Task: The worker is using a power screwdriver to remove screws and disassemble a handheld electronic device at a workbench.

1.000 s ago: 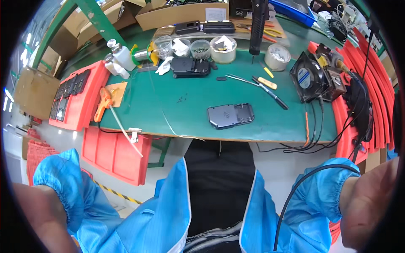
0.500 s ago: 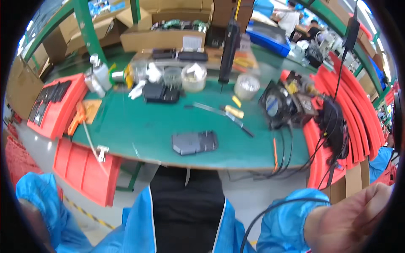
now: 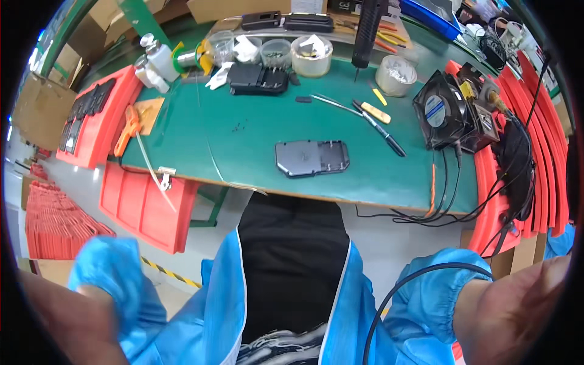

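Both my hands are raised at the picture's lower rim, away from the bench. My left hand (image 3: 70, 313) is smeared by motion, its fingers hidden beyond the rim. At the lower right, my right hand (image 3: 517, 304) is cut off by the dark rim, so its grip does not show clearly. A black cable (image 3: 420, 272) curves up to its wrist. Nearest to me on the green bench lies a black plastic housing (image 3: 310, 159), untouched. Beyond it are a black marker pen (image 3: 386, 137), a cream-handled tool (image 3: 375, 112) and thin tweezers (image 3: 331, 103).
An orange glue gun (image 3: 129, 129) rests at the left beside a red tray (image 3: 131, 79). Tape rolls (image 3: 311, 58) and cups stand at the back. A black electric screwdriver (image 3: 367, 36) hangs over the bench. A fan (image 3: 439, 112) with cables stands at the right, near stacked red trays (image 3: 544, 164).
The view has tilted down and shifted, so the bench sits higher and further right. My left hand has come further into the picture, while my right hand stays at the lower right rim.
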Demonstrator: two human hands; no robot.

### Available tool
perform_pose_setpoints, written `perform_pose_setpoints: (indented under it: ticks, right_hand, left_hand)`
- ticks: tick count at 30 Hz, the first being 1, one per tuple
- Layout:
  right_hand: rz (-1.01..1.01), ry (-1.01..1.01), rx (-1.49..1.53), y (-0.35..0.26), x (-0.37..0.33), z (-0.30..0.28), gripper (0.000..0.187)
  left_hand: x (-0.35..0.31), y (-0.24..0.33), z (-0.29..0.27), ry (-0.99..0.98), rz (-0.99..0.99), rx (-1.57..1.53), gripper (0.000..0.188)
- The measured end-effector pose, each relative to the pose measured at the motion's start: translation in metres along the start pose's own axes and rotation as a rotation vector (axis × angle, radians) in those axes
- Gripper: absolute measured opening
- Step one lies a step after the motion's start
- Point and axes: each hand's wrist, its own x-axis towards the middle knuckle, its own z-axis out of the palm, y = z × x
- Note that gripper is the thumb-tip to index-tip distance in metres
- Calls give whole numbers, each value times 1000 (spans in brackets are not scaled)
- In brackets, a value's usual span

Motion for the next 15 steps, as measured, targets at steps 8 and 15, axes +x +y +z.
perform_pose_setpoints:
  ticks: [8,15]
  right_hand:
    - [-98,-2,104,63,-8,-27,13]
    - [-63,24,114,99,11,5,13]
  left_hand:
    - [100,-30,148,56,44,129,39]
    - [49,-32,119,23,39,126,39]
